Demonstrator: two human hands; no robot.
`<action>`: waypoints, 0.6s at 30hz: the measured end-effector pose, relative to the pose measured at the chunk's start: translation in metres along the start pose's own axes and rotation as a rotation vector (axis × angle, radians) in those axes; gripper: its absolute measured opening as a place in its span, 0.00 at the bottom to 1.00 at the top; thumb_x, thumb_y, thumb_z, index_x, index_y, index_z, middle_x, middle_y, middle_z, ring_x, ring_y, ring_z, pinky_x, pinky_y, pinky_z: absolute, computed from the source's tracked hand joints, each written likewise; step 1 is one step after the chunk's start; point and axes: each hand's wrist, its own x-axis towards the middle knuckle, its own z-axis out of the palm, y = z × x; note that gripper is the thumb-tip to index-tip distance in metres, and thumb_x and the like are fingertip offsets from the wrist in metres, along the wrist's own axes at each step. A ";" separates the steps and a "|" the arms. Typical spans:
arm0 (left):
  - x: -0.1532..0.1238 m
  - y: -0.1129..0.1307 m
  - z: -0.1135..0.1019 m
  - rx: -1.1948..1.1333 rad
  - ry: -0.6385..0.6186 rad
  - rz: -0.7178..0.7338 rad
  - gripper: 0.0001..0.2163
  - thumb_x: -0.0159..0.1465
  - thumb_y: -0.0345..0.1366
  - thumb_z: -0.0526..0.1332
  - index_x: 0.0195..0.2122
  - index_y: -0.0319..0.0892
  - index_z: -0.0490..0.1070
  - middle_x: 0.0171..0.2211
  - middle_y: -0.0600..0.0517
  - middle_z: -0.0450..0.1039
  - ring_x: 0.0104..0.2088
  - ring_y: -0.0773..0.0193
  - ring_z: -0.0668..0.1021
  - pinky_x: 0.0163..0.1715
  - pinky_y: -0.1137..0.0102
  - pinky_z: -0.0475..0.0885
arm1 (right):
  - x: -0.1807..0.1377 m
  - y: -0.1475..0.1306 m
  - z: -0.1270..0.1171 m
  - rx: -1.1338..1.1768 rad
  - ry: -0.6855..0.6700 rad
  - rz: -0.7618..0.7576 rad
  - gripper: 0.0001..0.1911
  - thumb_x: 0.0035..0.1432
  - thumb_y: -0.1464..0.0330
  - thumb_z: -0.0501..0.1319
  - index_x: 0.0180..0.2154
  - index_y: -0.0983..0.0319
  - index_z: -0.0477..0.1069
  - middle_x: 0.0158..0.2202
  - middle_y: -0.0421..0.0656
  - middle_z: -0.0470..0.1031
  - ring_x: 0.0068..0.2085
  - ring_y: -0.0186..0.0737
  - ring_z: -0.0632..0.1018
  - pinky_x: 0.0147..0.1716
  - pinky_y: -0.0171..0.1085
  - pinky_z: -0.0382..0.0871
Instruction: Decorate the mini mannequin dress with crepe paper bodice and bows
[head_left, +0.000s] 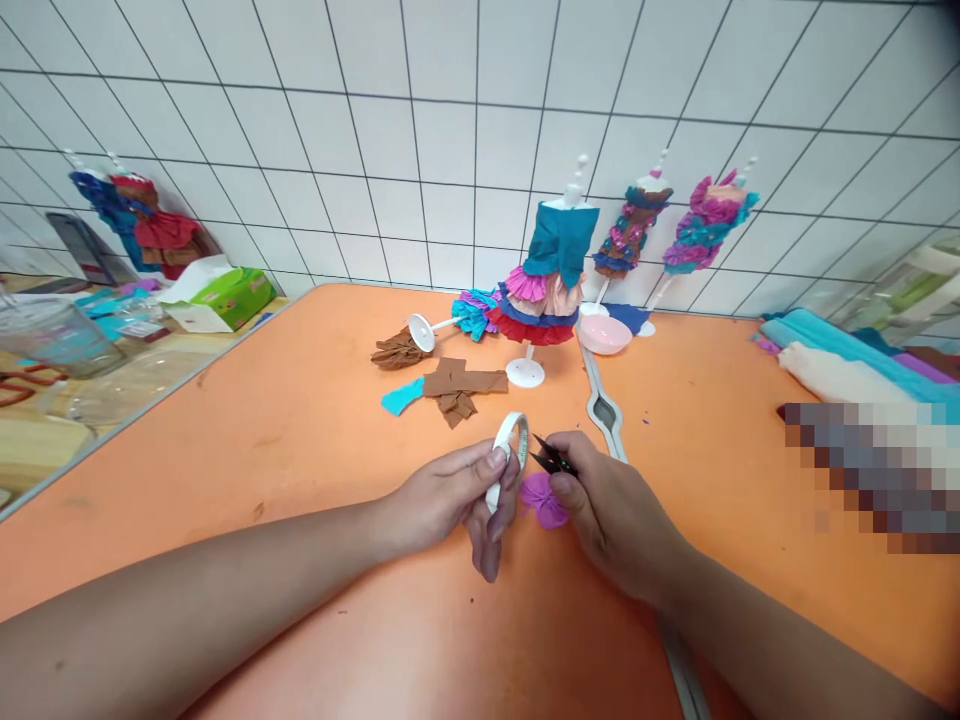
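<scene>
The left hand (457,490) has its grip closed on a white ring (508,440), which looks like a roll of tape and is held upright above the middle of the orange desk (360,630). The grip of the right hand (622,515) is narrow and holds small black snips (556,459); their two points are a little apart and directed to the ring, just beside it. Below them is a purple paper piece (541,499), partly covered by the right hand, so its whole shape I cannot tell. Beyond the hands lie crossed brown strips (465,381) with a blue strip (403,397) at their left end. Farther back, a dress form (553,262) in layers of coloured paper stands upright on its white base, and to its left a second stand (421,333) lies on its side, near a bunch of brown paper (396,351). To the right of the upright form there is a pink bowl (604,336), with two more decorated forms (632,235) behind. Paper rolls (840,350) occupy the right side, and a green tissue pack (236,297) is at the far left.
</scene>
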 end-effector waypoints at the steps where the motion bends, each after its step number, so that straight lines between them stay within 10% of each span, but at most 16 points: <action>1: -0.001 0.000 0.000 -0.001 -0.016 -0.001 0.17 0.68 0.52 0.49 0.33 0.42 0.58 0.22 0.56 0.68 0.16 0.64 0.77 0.15 0.74 0.68 | 0.000 0.000 0.001 -0.005 -0.008 -0.010 0.16 0.68 0.54 0.42 0.45 0.56 0.60 0.31 0.40 0.74 0.30 0.40 0.74 0.28 0.36 0.60; 18: -0.007 0.002 0.008 0.107 -0.064 0.001 0.18 0.66 0.53 0.50 0.33 0.42 0.57 0.22 0.56 0.69 0.16 0.65 0.76 0.16 0.74 0.68 | -0.004 -0.002 -0.001 0.068 0.012 -0.053 0.15 0.68 0.56 0.44 0.41 0.57 0.61 0.29 0.38 0.73 0.29 0.38 0.74 0.28 0.34 0.59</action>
